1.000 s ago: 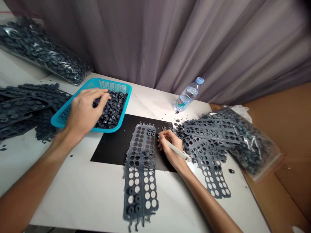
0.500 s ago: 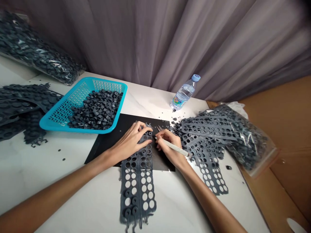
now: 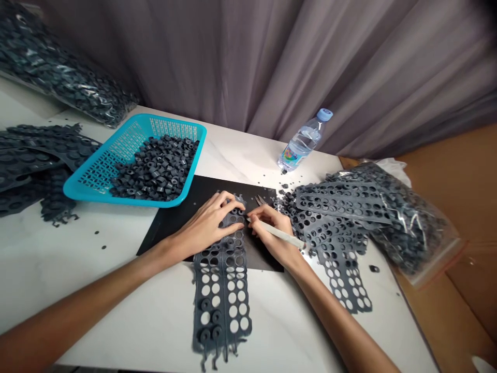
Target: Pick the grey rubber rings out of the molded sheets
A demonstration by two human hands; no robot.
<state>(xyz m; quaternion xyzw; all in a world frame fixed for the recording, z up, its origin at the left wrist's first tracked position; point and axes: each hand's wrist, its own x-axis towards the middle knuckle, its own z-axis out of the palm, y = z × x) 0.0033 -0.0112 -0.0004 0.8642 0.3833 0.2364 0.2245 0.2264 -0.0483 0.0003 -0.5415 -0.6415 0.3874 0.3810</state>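
Head view: left hand flat on far end of grey punched sheet, fingers spread, pressing, gripping nothing. Right hand just beside it, closed around white-handled tool, tip at sheet's right edge. Sheet lies lengthwise, far end on black mat, near end on white table. Teal basket of grey rings far left. Spent sheets right, bottle behind.
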